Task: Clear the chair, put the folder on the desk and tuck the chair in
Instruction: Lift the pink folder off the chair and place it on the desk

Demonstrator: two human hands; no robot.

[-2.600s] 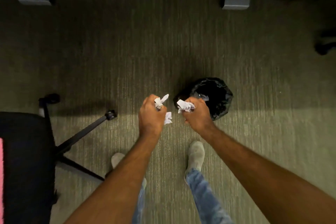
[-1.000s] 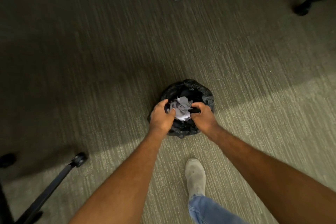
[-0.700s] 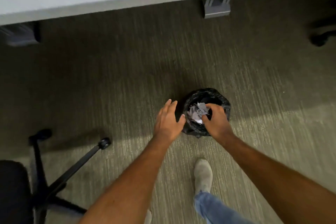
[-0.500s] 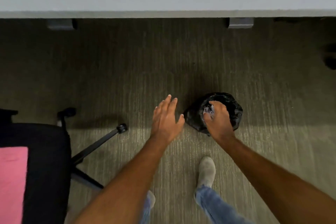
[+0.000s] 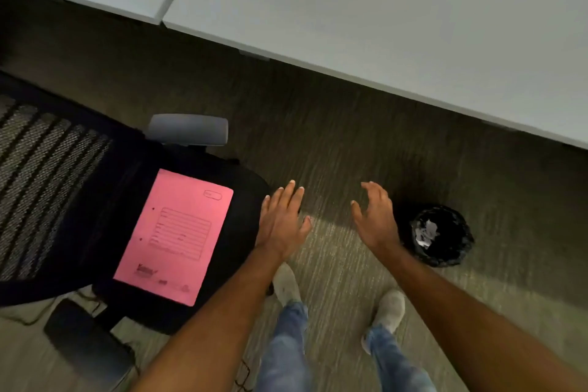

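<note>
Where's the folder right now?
In the head view the pink folder lies flat on the chair seat, left of frame, just left of the open left hand.

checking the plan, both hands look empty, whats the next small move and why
Probably reach the left hand to the flat pink paper folder lying on the black office chair seat; the right hand is open too, and the grey desk top awaits it.

A flat pink paper folder lies on the black office chair seat. Both bare hands, left hand and right hand, hover empty with fingers spread above grey carpet, beside a small black-lined bin holding crumpled paper.
</note>
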